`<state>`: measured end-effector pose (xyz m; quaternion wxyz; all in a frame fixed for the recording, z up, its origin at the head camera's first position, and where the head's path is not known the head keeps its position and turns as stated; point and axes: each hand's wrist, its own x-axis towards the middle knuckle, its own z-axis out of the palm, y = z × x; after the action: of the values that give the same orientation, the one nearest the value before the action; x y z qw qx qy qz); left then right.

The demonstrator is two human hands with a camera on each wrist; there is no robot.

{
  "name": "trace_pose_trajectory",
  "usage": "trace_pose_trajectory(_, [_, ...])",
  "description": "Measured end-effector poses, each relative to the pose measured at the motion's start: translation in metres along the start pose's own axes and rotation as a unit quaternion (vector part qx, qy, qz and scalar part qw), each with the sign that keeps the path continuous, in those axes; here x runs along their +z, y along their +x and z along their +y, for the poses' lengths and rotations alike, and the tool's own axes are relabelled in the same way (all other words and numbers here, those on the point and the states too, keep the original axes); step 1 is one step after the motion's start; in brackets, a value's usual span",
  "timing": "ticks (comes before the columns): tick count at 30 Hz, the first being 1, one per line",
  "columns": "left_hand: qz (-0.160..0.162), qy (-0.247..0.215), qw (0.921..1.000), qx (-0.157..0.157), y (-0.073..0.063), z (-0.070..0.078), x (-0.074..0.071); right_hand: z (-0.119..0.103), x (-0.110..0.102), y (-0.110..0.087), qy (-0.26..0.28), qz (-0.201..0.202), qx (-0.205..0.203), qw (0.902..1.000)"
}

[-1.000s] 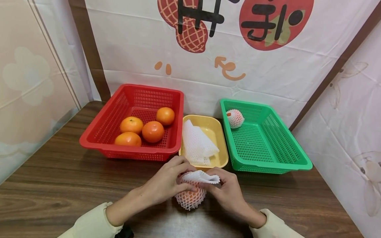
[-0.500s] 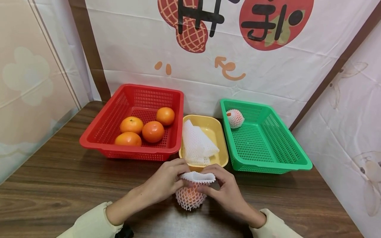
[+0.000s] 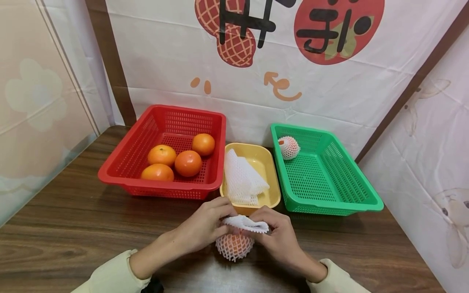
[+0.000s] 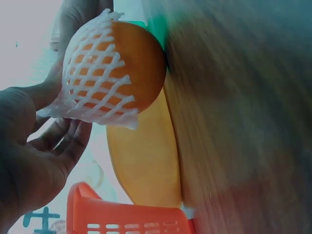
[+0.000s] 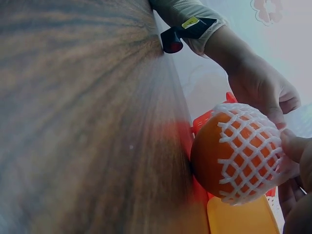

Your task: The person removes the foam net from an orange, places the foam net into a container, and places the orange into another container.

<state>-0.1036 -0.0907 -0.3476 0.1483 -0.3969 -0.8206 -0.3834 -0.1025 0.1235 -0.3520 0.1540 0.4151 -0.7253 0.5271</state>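
An orange (image 4: 146,63) stands on the table, its upper part inside a white foam net sleeve (image 4: 95,80) and its bottom bare in both wrist views. In the head view the sleeve's folded top (image 3: 245,223) stands above the fruit. My left hand (image 3: 205,221) pinches the sleeve's upper edge from the left, thumb in front. From the right, my right hand (image 3: 280,236) pinches the same edge. Some fingertips of both hands are hidden behind the net.
A red basket (image 3: 172,184) with several oranges stands at the back left. Behind my hands is a yellow tray (image 3: 272,179) with flat foam net sleeves (image 3: 243,179). The green basket (image 3: 337,205) on the right bears one netted orange (image 3: 289,147).
The sleeve's top rim has gone from spread to flatter and tilted, with both hands keeping their pinch. Hands and orange have stayed in nearly the same place.
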Motion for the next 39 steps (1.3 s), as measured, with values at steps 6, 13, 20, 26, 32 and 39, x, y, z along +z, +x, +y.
trace_pose_trajectory(6, [-0.014, -0.015, 0.9997, 0.01, -0.001, -0.001, 0.001, -0.002, 0.0, -0.001, -0.02, 0.007, 0.003, 0.9998])
trace_pose_trajectory(13, [0.01, -0.008, 0.9992, 0.038, 0.0, -0.001, 0.001, -0.002, 0.0, 0.001, 0.003, -0.012, -0.015, 0.9998])
trace_pose_trajectory(20, [0.025, 0.011, 0.9984, 0.049, 0.001, -0.002, 0.0, 0.001, 0.001, 0.0, 0.043, -0.04, -0.009, 0.9983])
trace_pose_trajectory(26, [0.033, 0.011, 0.9979, 0.055, 0.001, -0.001, 0.0, 0.014, 0.002, -0.006, 0.03, -0.038, 0.003, 0.9989])
trace_pose_trajectory(32, [0.028, -0.001, 0.9986, 0.046, 0.001, 0.0, 0.001, -0.001, 0.0, 0.001, 0.0, -0.013, 0.001, 0.9999])
trace_pose_trajectory(39, [0.002, -0.008, 0.9998, 0.016, 0.0, 0.0, 0.001, -0.002, -0.001, 0.001, -0.009, -0.008, -0.01, 0.9999])
